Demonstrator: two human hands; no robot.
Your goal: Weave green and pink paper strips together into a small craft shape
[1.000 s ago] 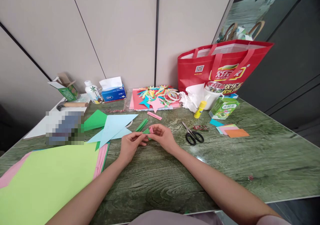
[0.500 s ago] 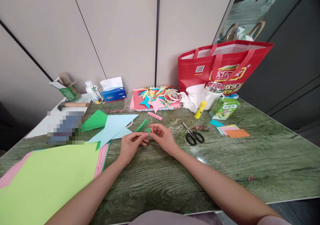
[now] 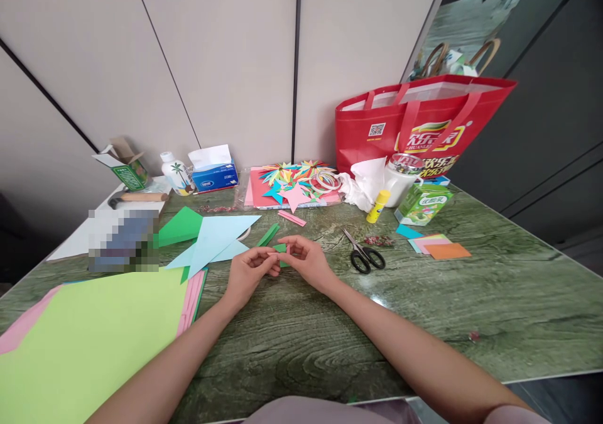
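Note:
My left hand (image 3: pixel 247 273) and my right hand (image 3: pixel 306 259) meet over the green wood-grain table (image 3: pixel 424 298), fingers pinched together on a small folded green paper piece (image 3: pixel 281 249). Only a corner of that piece shows between the fingertips. A pink bit seen earlier between the fingers is hidden now. A dark green paper strip (image 3: pixel 267 235) lies just behind my hands, and a pink strip (image 3: pixel 292 218) lies farther back.
Large light green and pink sheets (image 3: pixel 94 336) lie at the front left, with light blue (image 3: pixel 214 239) and green paper behind them. Scissors (image 3: pixel 362 254) sit right of my hands. At the back stand paper stars (image 3: pixel 294 182), a tissue box (image 3: pixel 214 173), a glue stick (image 3: pixel 378 206) and a red bag (image 3: pixel 424 125).
My fingers have closed in over the small folded piece, so the pink bit no longer shows. Both hands stay in the same place.

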